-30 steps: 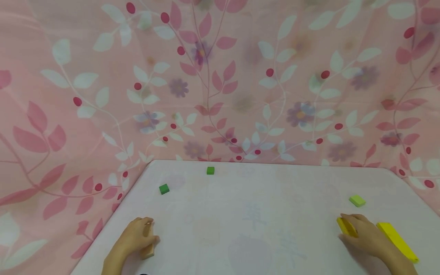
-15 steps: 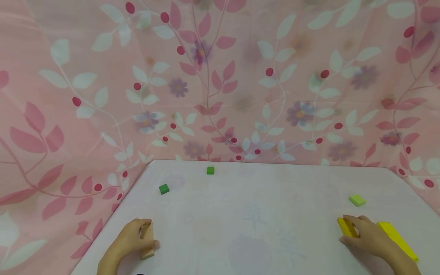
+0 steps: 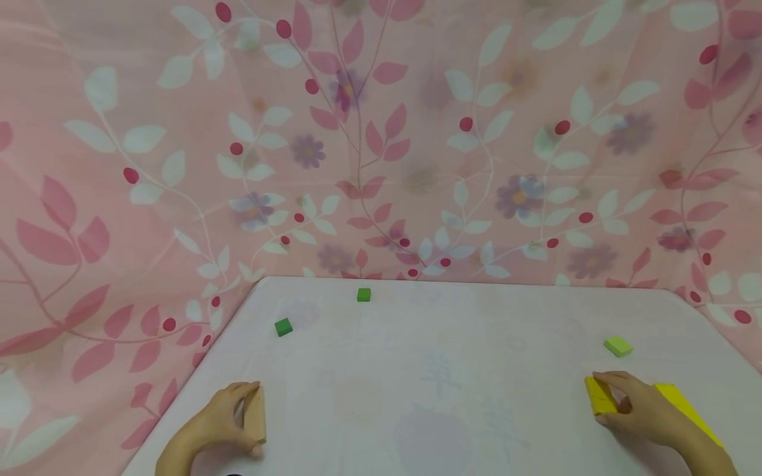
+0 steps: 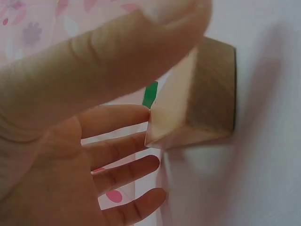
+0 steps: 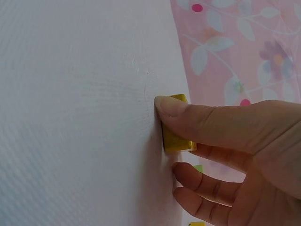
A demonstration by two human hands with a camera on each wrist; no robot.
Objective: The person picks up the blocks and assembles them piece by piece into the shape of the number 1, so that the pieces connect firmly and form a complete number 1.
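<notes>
A light wooden block (image 3: 254,415) lies on the table at the left, with my left hand (image 3: 217,418) over it. In the head view, the fingertips are at the block's far end and the thumb at its near end. From the left wrist, the wooden block (image 4: 207,94) shows behind the thumb, with fingertips right at its edge. At the right, my right hand (image 3: 643,403) pinches a short yellow block (image 3: 600,395) between thumb and fingers. The right wrist view shows the thumb pressed along this yellow block (image 5: 178,141), close to the tabletop; its other fingers are bent loosely below.
A longer yellow block (image 3: 684,410) lies beside the right hand, partly hidden by it. Beyond sits a light green block (image 3: 618,346). Two small green blocks, a darker one (image 3: 283,327) and a brighter one (image 3: 364,295), stand toward the back left. Floral cloth (image 3: 417,165) hangs behind the white table.
The left thumb has slid from across the wooden block to its near end, and the hand shifted slightly left. My right hand spreads a little wider on the short yellow block, which has turned slightly.
</notes>
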